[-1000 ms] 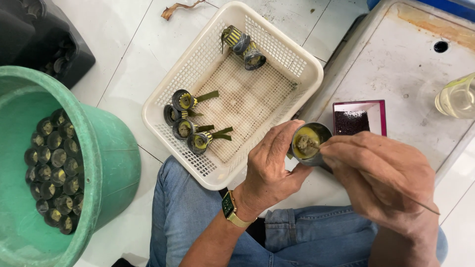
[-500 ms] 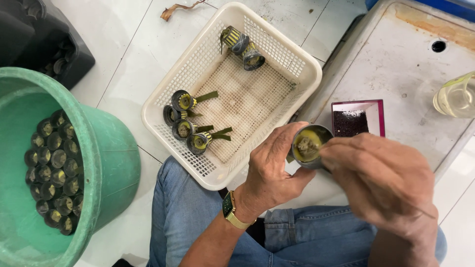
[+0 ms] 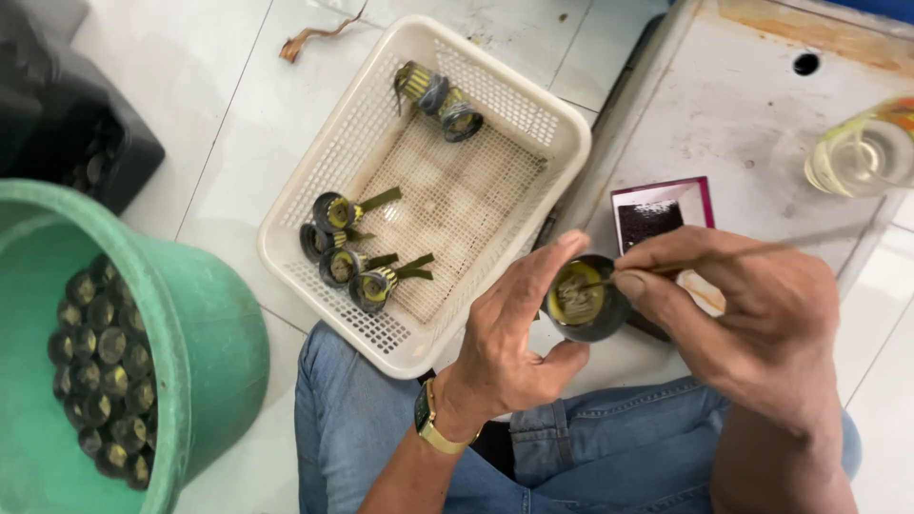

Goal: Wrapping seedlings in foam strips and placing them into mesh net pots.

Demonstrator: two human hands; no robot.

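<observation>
Holding a small round leaf cup (image 3: 579,297), the left hand (image 3: 509,347) wraps its thumb and fingers around the cup's dark side, so the cup sits at the top of the grip with its open mouth facing up. Inside the cup is a yellow-green filling. The right hand (image 3: 752,319) is just beside the cup, on its other side, and pinches a thin stick (image 3: 724,257) between thumb and fingers. The tip of the stick pokes into the filling, and the long end runs away past the right hand.

Both hands are over the person's lap in blue jeans (image 3: 590,447). A gold watch (image 3: 430,426) is on the left wrist.

Beyond the left hand lies a white plastic basket (image 3: 562,124) with more leaf cups (image 3: 357,262) in it, some with green leaf tails sticking out. Far off past the left wrist stands a big green bucket (image 3: 205,333) full of dark round cups. Just past the held cup lies a small card with a pink edge (image 3: 659,211) on a grey board (image 3: 724,114). A clear glass jar (image 3: 862,152) sits near the far corner of the board, well apart from the right hand.
</observation>
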